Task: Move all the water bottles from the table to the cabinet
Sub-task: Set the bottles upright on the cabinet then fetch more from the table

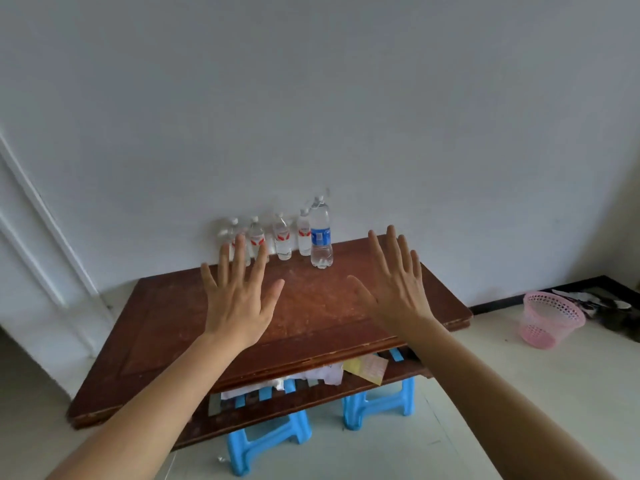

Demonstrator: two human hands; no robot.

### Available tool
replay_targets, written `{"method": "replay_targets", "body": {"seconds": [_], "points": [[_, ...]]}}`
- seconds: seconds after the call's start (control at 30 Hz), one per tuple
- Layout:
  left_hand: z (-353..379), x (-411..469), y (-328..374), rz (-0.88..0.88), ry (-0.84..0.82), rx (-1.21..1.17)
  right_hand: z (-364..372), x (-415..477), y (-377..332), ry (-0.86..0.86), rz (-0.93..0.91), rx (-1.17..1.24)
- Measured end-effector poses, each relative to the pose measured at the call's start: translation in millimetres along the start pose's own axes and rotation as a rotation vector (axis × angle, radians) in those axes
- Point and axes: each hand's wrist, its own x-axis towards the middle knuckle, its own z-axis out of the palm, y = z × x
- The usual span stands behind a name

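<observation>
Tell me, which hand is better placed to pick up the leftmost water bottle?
Left, probably. The left hand, open, has its fingertips right before the leftmost bottle. The right hand, also open, hangs on the far side of the blue-label bottle, with other bottles between.

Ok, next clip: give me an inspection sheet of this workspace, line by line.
Surface: brown wooden table with a worn top, against the white wall.
Job's things: clear red-label bottles and a taller blue-label bottle stand upright in a row at the table's far edge. The left end is blurred, so the count is unsure. Cabinet not in view.
Clutter: papers tucked under the tabletop, blue stools beneath.
Grippers: left hand and right hand open, fingers spread, above the table, holding nothing.
Cables: nothing seen.
Surroundings: pink basket on the pale floor to the right.
</observation>
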Motion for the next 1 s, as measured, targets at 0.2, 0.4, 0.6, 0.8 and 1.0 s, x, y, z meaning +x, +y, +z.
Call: {"method": "replay_targets", "body": {"seconds": [0.2, 0.4, 0.6, 0.8, 1.0], "points": [[79.3, 70.9, -45.8, -0.157, -0.072, -0.075, 85.8, 75.5, 7.5, -0.107, 0.017, 0.141], [149.5, 163.1, -113.4, -0.236, -0.078, -0.152, 169.1, 188.7, -12.5, -0.188, -0.069, 0.207], [212.6, 263.9, -206.1, -0.296, -0.177, -0.365, 263.6, 309.9, -57.4, -0.234, -0.003, 0.417], [279.5, 325.1, -269.4, -0.522, -0.188, -0.676, 372.3, 372.8, -91.3, -0.334, 0.005, 0.579], [361.0, 350.6, -289.3, -0.648, -0.202, -0.851, 487.7, 408.0, -89.8, -0.42, 0.032, 0.68]]}}
